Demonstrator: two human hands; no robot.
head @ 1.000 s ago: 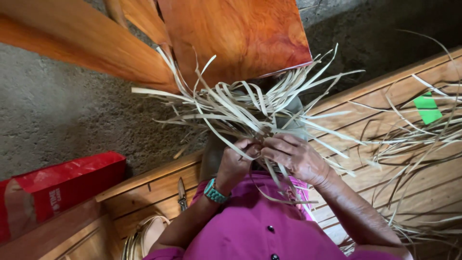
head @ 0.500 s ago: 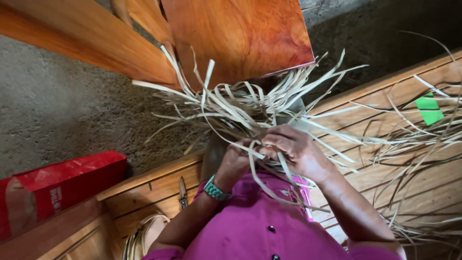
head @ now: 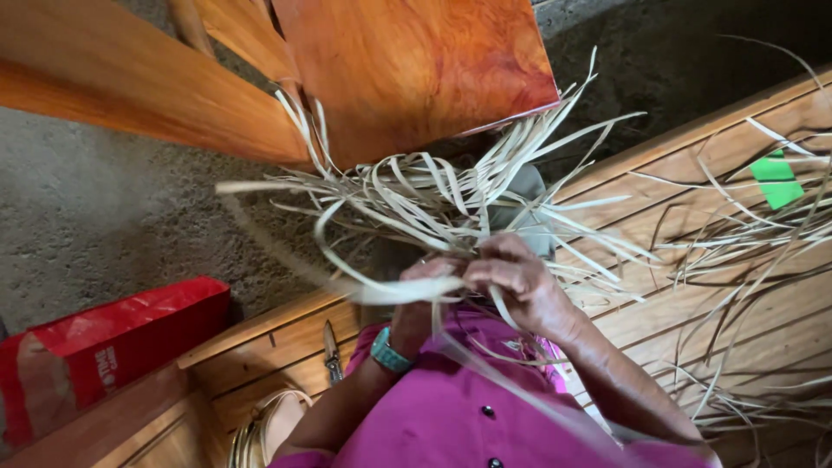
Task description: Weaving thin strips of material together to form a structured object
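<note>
hands: left (head: 425, 299), right (head: 520, 282) gripping pale straw strips (head: 416, 195) | wooden bench (head: 693, 286) beneath

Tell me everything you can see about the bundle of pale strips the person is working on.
The bundle of pale strips looks like dried, flat, straw-coloured plant fibre. It is gathered where the left hand and right hand pinch it, and loose ends fan up and outward in all directions. One wide strip loops leftward, blurred. It hangs in front of the pink shirt, above the wooden bench.
</note>
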